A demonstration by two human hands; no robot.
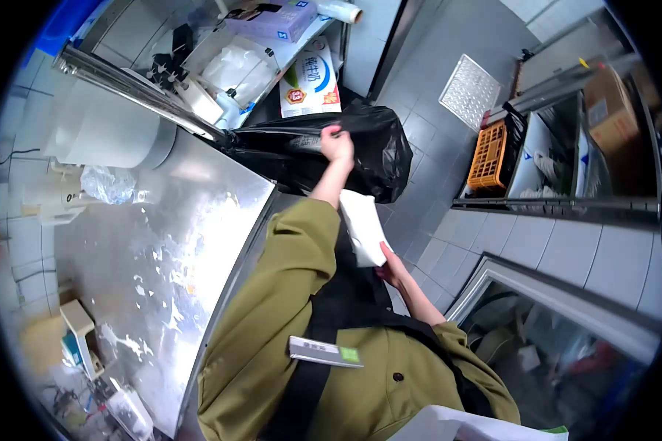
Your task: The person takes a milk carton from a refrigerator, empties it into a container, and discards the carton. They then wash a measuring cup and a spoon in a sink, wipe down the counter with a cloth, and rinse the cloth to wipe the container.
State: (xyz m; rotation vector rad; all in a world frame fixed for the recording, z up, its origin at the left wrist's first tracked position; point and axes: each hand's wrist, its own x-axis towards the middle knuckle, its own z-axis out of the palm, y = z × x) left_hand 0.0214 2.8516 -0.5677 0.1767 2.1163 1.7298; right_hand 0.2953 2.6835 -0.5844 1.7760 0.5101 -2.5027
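My left hand reaches forward from an olive sleeve and grips the top edge of a black rubbish bag that stands on the floor beside the counter's end. Closer to my body, my right hand holds a white folded sheet, which points up toward the bag. It may be paper or cloth; I cannot tell which. I wear an olive jacket and a dark apron, with a badge clipped at the chest.
A wet steel counter runs along the left, with a white cylindrical container on it. A printed carton stands behind the bag. Right: an orange crate, a cardboard box, a glass-fronted cabinet. Grey tiled floor with a grate.
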